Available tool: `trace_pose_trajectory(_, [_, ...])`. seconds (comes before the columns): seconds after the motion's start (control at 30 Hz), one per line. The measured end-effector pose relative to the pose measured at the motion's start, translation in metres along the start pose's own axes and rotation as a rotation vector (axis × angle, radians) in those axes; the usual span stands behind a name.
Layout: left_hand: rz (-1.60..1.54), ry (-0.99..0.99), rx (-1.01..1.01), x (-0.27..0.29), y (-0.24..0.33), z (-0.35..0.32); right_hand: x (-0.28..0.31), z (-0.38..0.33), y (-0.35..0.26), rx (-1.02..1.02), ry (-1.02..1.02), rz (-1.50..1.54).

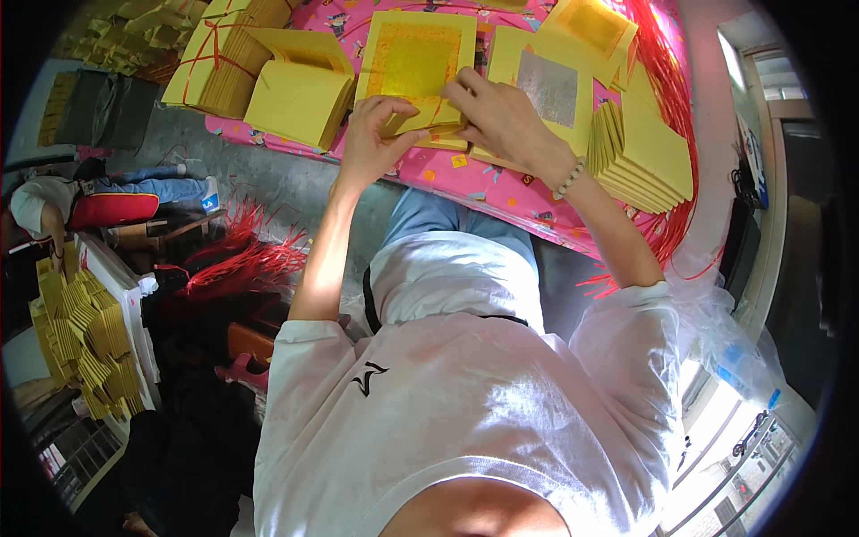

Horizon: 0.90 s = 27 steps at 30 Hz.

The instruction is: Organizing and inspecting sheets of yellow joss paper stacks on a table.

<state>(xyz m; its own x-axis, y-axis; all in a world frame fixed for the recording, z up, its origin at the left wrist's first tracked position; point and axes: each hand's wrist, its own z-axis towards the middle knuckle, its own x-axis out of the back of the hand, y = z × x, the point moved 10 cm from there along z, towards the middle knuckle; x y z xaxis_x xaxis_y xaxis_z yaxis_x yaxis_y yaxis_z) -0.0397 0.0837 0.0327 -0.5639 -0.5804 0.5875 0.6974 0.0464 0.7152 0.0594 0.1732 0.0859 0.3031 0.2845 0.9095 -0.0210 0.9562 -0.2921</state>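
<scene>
In front of me on the pink patterned table cover (438, 190) lies a yellow paper sheet (420, 29) with a gold square ringed in orange. My left hand (378, 134) pinches the sheet's near edge at its left, thumb and fingers pressed together. At the right side of that edge my right hand (510, 116) grips the paper with bent fingers; a beaded bracelet sits on this wrist. The near edge is lifted and curled between both hands. To the right lies a yellow sheet with a silver square (548, 88), partly behind my right hand.
Folded yellow papers (300, 94) and a bundle tied with red string (219, 63) stand at the left. More folded papers (644, 157) are fanned at the right, beside long red strings (658, 54). Another person (116, 199) works at the far left near a yellow paper stack (85, 336).
</scene>
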Motion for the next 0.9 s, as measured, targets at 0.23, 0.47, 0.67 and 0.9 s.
trace_pose_trajectory(0.23, [0.11,-0.033,-0.051,0.003,0.02,0.001,-0.004,0.007,-0.007,0.024,-0.074,0.0])
trace_pose_trajectory(0.47, [0.347,0.075,-0.034,-0.006,0.029,0.005,0.006,0.015,-0.001,-0.016,0.04,0.067])
trace_pose_trajectory(0.67, [0.358,0.219,-0.085,0.008,0.031,0.009,0.029,0.002,0.02,-0.228,0.281,0.335])
trace_pose_trajectory(0.9, [0.214,0.544,-0.207,0.06,0.051,0.012,0.027,-0.021,0.072,-0.474,0.407,0.586])
